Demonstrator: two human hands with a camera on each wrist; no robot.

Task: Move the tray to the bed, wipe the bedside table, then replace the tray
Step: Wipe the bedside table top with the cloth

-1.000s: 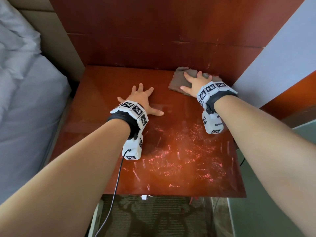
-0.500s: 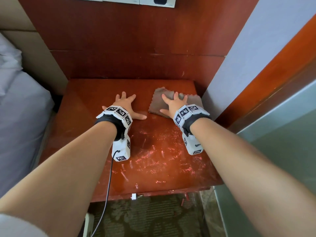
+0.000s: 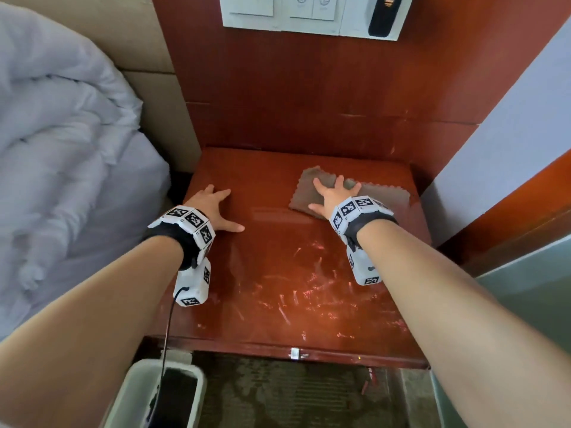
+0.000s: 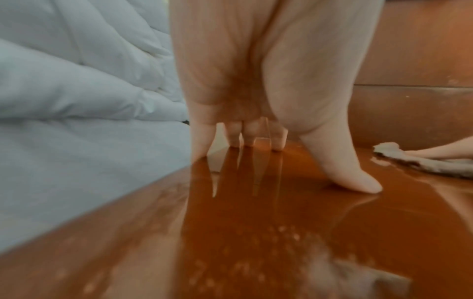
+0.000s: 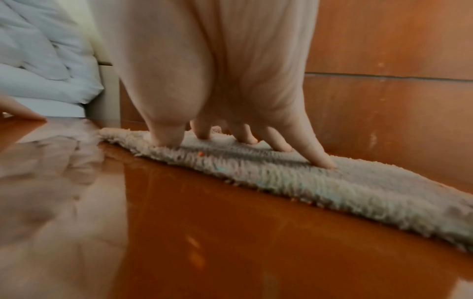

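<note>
The glossy red-brown bedside table fills the middle of the head view. A grey-brown fuzzy cloth lies flat at its far right. My right hand presses on the cloth with spread, straight fingers; in the right wrist view the fingertips sink into the cloth. My left hand rests flat on the bare table top at the far left, fingers spread, thumb touching the wood. No tray is in view.
The bed with a white duvet lies left of the table. A wood panel wall with a white switch plate stands behind. A bin and patterned carpet lie below the front edge. A pale wall stands right.
My left hand has slid toward the table's left edge. The right hand still presses the cloth, which has shifted a little on the table. The head view has tilted up and pulled back.
</note>
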